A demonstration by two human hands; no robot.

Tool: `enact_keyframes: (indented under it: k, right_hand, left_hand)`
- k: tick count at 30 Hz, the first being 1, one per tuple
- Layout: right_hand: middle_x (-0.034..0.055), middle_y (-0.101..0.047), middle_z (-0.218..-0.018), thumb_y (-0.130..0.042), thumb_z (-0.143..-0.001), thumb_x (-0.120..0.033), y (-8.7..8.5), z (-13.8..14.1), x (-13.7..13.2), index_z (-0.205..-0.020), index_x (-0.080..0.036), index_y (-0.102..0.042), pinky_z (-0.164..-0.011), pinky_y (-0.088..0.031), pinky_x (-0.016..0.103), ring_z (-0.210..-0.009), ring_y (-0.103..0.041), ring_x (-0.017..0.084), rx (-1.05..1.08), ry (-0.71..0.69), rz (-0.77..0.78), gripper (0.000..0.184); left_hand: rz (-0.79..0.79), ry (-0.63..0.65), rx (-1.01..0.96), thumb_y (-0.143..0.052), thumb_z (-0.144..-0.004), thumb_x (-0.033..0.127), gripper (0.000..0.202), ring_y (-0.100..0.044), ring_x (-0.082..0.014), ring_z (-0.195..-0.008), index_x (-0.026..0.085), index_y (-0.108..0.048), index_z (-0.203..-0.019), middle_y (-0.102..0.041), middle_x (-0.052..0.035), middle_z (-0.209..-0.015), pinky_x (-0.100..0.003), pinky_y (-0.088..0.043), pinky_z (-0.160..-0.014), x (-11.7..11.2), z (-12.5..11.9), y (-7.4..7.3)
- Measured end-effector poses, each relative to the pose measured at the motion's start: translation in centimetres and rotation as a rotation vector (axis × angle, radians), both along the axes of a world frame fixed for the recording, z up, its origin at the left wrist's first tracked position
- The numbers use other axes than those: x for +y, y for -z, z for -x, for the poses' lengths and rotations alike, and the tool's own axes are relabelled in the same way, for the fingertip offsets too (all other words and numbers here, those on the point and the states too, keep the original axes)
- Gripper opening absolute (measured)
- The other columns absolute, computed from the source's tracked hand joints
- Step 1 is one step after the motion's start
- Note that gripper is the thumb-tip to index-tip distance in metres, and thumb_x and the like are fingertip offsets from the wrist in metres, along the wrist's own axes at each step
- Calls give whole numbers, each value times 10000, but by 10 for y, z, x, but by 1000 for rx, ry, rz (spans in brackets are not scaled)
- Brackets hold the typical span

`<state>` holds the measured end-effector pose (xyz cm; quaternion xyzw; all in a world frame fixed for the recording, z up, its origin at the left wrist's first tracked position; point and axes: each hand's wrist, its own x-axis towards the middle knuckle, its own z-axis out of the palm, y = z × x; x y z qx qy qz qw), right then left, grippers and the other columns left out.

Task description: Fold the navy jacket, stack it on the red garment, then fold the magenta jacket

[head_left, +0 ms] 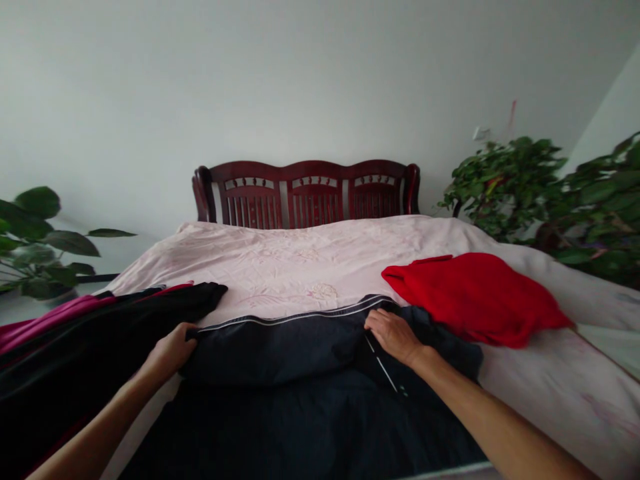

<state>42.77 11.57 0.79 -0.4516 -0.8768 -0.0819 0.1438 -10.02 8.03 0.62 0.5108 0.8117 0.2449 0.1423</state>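
A dark navy garment with white piping (270, 353) lies spread in front of me, its far part folded over in a loose layer. My left hand (173, 348) pinches its left edge near the piped line. Closed on the cloth farther right is my right hand (393, 335), just below the piping, with a thin white line running down the fabric beneath it. The fingertips of both hands are partly hidden. Whether the garment is a jacket or trousers, I cannot tell. Beyond my right hand, a red garment (475, 297) lies bunched up.
A pale pink sheet (280, 267) with a floral pattern covers the surface under the clothes. Black clothing (65, 360) and a magenta garment (65, 317) are piled at left. A dark red wooden backrest (315, 193) stands behind; leafy plants (510, 180) flank both sides.
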Motion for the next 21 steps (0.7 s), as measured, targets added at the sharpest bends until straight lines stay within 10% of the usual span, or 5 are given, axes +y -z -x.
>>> enact_keyframes:
  k: [10, 21]
  right_hand:
    - [15, -722, -1133, -436, -822, -66, -22, -12, 29, -1053, -262, -702, -867, -487, 278, -1026, -648, 179, 313, 425, 46, 403]
    - [77, -751, -1007, -489, -960, -418, -27, 26, 60, -927, -234, -750, -902, -423, 300, -1027, -630, 221, 41, 255, 90, 321]
  left_hand:
    - [68, 22, 137, -486, -824, 408, 476, -705, -342, -998, 187, -606, -1229, -735, -141, -1121, -385, -534, -768, 6, 8, 26]
    - [176, -11, 272, -354, -906, 417, 544, -660, -365, -1127, 180, -452, -1386, -666, -187, -1275, -468, -516, -840, -11, -30, 2]
